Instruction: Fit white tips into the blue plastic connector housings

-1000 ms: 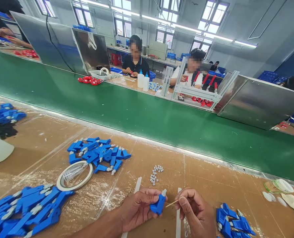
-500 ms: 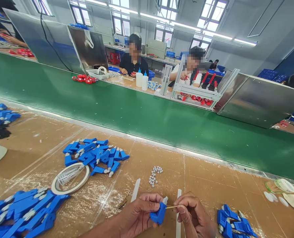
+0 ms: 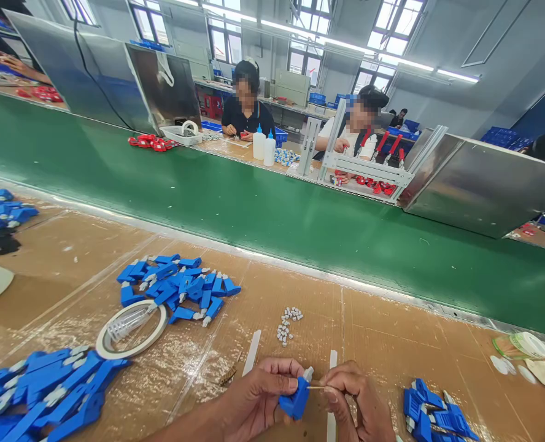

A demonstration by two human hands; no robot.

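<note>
At the bottom middle, my left hand (image 3: pixel 266 393) is closed around a blue plastic part (image 3: pixel 294 402) with a light grey tip pointing up. A thin wooden stick (image 3: pixel 316 387) is pinched between the thumb and fingers of my right hand (image 3: pixel 358 399). The stick's far end meets the right side of the blue part; whether it goes inside is too small to tell. Beyond my hands lies a cluster of small grey pieces (image 3: pixel 288 324) on the cardboard-covered table (image 3: pixel 383 344). Two pale strips (image 3: pixel 252 352) lie on the cardboard near my hands.
Piles of blue parts lie at the left (image 3: pixel 46 393), the middle left (image 3: pixel 175 285) and the right (image 3: pixel 438 414). A tape roll (image 3: pixel 132 329) holds clear tubes. A tipped jar (image 3: pixel 521 345) stands far right. Across the green belt (image 3: pixel 254 202), people work beside white bottles (image 3: pixel 264 147).
My right hand has shifted slightly left with the stick, its fingers now nearer the blue part. My left hand keeps its hold, almost unmoved.
</note>
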